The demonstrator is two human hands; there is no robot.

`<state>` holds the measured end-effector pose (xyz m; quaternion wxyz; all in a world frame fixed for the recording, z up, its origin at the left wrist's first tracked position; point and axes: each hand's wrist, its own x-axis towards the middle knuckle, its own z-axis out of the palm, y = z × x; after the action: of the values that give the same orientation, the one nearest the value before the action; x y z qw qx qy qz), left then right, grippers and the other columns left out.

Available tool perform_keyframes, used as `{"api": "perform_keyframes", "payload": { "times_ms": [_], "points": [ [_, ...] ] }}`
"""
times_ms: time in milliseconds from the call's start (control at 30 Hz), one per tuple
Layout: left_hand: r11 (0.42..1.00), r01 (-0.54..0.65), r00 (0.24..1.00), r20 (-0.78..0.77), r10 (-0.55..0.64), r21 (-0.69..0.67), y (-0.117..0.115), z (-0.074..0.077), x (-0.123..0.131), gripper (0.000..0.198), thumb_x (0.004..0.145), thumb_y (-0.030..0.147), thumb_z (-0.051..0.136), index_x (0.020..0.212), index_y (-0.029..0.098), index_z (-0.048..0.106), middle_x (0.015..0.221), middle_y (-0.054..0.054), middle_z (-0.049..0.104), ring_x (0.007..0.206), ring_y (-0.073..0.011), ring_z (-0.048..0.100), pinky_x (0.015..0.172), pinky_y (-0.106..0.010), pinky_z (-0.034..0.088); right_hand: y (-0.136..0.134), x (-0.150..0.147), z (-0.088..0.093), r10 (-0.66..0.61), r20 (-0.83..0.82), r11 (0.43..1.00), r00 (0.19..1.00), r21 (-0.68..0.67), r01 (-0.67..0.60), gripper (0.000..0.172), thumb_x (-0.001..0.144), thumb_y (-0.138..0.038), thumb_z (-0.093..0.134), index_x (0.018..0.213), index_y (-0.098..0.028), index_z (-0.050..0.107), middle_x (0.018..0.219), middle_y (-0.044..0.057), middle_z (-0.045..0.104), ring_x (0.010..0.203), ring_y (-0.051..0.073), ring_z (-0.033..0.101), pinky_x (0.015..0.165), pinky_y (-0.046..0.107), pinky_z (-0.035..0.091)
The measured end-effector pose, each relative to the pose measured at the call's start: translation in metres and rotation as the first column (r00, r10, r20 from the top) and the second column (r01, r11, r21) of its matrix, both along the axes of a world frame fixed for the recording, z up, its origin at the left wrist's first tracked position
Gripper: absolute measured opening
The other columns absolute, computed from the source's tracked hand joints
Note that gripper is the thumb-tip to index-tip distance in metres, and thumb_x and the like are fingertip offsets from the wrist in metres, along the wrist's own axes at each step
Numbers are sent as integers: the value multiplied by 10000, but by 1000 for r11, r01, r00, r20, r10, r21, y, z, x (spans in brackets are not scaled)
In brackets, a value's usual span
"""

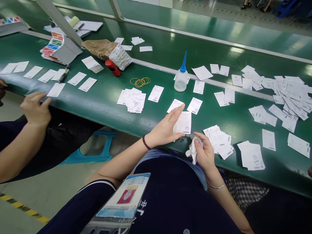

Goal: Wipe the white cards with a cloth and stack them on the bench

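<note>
The left hand lies open on a light, thin paper slip, best taken by its edge; the right hand closes around a soft white cloth.

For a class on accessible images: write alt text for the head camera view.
A person's left hand presses a printed white slip on a green workbench, while the right hand holds a crumpled white cloth. More slips lie in piles nearby, with a blue-tipped squeeze bottle and rubber bands; a co-worker's hand rests at the bench edge.
</note>
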<state>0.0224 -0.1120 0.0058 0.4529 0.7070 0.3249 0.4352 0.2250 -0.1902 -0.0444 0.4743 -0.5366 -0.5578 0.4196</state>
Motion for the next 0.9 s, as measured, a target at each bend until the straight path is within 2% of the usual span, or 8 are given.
{"api": "perform_keyframes", "payload": {
  "times_ms": [100,200,333,467,633,733,800,900],
  "points": [
    [1000,10,1000,12,-10,-29,-4,4,-1,869,654,234,816,1428,257,420,1541,-127,347,1437,-385,292,1207,-580,165,6,2,3,-30,52,999,998,46,27,223,935,-301,485,950,-229,695,1058,77,620,839,179,642,737,361,543],
    [999,42,999,-33,-42,19,-10,9,1,837,679,230,799,1427,231,426,1532,-138,364,1440,-381,292,1208,-574,165,13,1,12,-21,142,996,990,86,9,176,885,-331,560,904,-226,700,1037,78,613,1022,230,603,888,417,495],
    [995,81,995,-60,-78,56,-18,13,6,703,754,212,732,1403,219,462,1502,-130,417,1431,-362,322,1199,-581,183,20,-7,27,-28,152,998,988,59,19,221,775,-421,724,801,-214,649,1024,66,596,992,230,599,882,400,482],
    [988,100,991,-106,-87,119,-20,11,6,688,778,192,707,1415,221,450,1518,-130,394,1433,-349,325,1194,-567,215,23,-11,32,28,112,999,993,38,-32,238,868,-393,625,716,-210,613,978,54,598,929,190,603,868,364,475],
    [970,124,981,-175,-87,211,-17,7,1,784,791,204,701,1484,229,334,1536,-135,362,1437,-350,316,1193,-560,248,22,-9,29,57,84,998,995,-10,-56,274,910,-387,529,724,-206,618,993,52,601,904,177,602,854,343,476],
    [925,148,949,-313,-34,351,-18,7,1,845,848,185,631,1537,248,147,1554,-153,315,1448,-319,301,1173,-553,300,21,-9,30,54,52,998,997,-37,-52,288,911,-393,510,717,-208,617,994,52,608,927,188,607,875,353,472],
    [890,166,922,-387,13,426,-18,8,2,879,872,170,591,1546,249,32,1559,-169,293,1454,-299,292,1160,-530,338,20,-10,31,47,62,998,997,-32,-45,246,878,-406,566,733,-215,620,989,51,611,935,197,609,878,361,471],
    [876,174,900,-433,43,450,-19,8,3,878,889,174,561,1545,261,-17,1562,-168,285,1449,-298,302,1147,-520,366,20,-12,32,48,101,999,994,-26,-45,217,835,-403,634,721,-221,609,977,44,610,896,189,613,852,354,480]
  ]
}}
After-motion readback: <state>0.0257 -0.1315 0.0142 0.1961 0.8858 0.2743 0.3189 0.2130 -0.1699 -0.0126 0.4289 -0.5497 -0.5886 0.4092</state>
